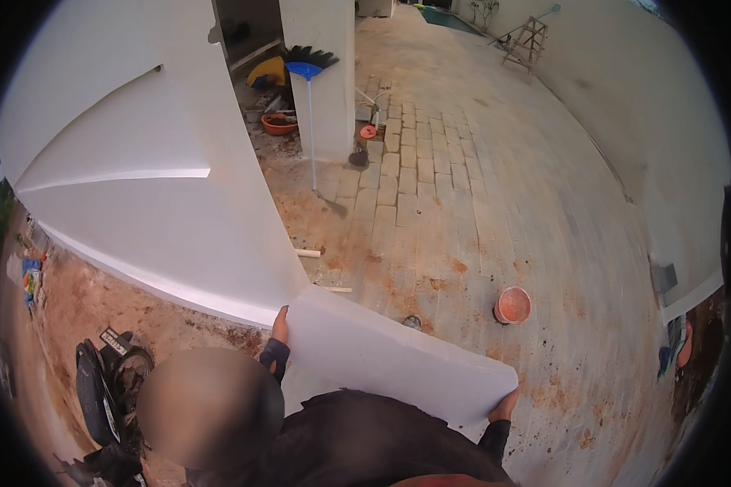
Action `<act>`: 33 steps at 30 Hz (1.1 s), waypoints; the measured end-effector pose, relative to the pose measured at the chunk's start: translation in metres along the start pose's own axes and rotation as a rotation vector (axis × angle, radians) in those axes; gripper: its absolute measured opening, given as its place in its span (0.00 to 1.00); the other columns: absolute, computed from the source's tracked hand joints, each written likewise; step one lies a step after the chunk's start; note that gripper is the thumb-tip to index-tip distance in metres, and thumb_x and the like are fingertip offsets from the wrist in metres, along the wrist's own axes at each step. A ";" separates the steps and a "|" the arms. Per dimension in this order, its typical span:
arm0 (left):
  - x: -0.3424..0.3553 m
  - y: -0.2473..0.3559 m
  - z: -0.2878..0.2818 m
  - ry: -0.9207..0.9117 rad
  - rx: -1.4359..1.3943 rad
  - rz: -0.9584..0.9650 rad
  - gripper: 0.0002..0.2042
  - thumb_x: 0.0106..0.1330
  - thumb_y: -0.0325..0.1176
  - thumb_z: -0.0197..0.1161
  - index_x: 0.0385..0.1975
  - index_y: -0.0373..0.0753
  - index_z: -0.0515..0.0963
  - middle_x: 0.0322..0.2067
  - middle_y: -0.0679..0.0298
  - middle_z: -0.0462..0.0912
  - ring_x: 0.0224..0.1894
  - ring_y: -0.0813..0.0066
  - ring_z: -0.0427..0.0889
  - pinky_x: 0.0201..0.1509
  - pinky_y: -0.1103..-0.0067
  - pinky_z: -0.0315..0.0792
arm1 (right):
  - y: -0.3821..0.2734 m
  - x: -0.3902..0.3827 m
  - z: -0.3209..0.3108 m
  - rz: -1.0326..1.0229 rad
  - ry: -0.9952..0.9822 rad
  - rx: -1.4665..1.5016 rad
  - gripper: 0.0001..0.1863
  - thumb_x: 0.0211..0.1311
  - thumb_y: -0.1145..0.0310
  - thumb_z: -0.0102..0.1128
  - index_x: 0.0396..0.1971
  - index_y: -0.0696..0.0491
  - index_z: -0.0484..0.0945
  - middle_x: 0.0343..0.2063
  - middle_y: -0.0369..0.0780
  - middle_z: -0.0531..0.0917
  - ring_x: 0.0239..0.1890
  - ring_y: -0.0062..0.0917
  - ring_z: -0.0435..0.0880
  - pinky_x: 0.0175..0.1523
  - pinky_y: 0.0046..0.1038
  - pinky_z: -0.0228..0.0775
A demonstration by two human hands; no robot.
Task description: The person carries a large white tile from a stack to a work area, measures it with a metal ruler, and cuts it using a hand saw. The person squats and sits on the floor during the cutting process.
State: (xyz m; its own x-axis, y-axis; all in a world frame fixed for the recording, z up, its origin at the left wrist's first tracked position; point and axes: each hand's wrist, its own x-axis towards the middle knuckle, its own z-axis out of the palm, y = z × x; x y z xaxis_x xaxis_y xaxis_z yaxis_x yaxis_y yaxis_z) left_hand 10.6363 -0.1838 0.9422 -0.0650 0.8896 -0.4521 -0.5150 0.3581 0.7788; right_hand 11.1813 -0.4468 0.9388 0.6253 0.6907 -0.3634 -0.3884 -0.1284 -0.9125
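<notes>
A long white board (398, 349) spans the space in front of my dark-clothed body, its left end at the lower corner of a white wall (179, 227). My left hand (279, 329) grips the board's left end, with fingers against its edge. My right hand (502, 403) holds the lower right corner. Both forearms are in dark sleeves. A blurred round area beside my left arm hides what lies there.
A pink bucket (512, 305) stands on stained paving (585, 243). A blue broom (309, 71) leans by a pillar (325, 122). A motorbike (97, 390) is at lower left, a stepladder (526, 49) by the right wall, and a pool (451, 20) far back.
</notes>
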 end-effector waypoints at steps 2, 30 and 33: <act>0.047 0.005 0.033 -0.023 -0.045 -0.014 0.22 0.71 0.46 0.42 0.47 0.34 0.75 0.40 0.61 0.81 0.41 0.71 0.80 0.48 0.77 0.73 | -0.018 0.059 0.029 -0.018 0.040 -0.061 0.32 0.66 0.41 0.37 0.56 0.50 0.72 0.53 0.38 0.77 0.54 0.32 0.74 0.60 0.33 0.62; 0.509 0.263 0.144 0.444 -0.338 0.289 0.23 0.70 0.47 0.41 0.47 0.33 0.75 0.40 0.60 0.81 0.39 0.72 0.80 0.48 0.78 0.72 | -0.204 0.662 0.741 0.131 -0.578 -0.377 0.33 0.67 0.40 0.35 0.58 0.51 0.69 0.56 0.39 0.74 0.58 0.35 0.70 0.63 0.34 0.59; 0.519 0.297 0.112 0.612 -0.379 0.356 0.23 0.70 0.48 0.42 0.46 0.35 0.76 0.38 0.60 0.81 0.38 0.72 0.80 0.47 0.78 0.72 | -0.191 0.663 0.849 0.204 -0.668 -0.399 0.33 0.67 0.41 0.35 0.57 0.51 0.70 0.56 0.38 0.74 0.57 0.34 0.70 0.62 0.34 0.59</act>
State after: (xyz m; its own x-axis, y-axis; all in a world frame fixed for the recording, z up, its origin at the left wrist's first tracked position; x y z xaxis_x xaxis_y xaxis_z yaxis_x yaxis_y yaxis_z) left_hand 10.5455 0.4156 0.9874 -0.6803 0.5796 -0.4487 -0.6237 -0.1361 0.7698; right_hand 11.0950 0.6399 1.0321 -0.0179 0.8897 -0.4561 -0.1009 -0.4555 -0.8845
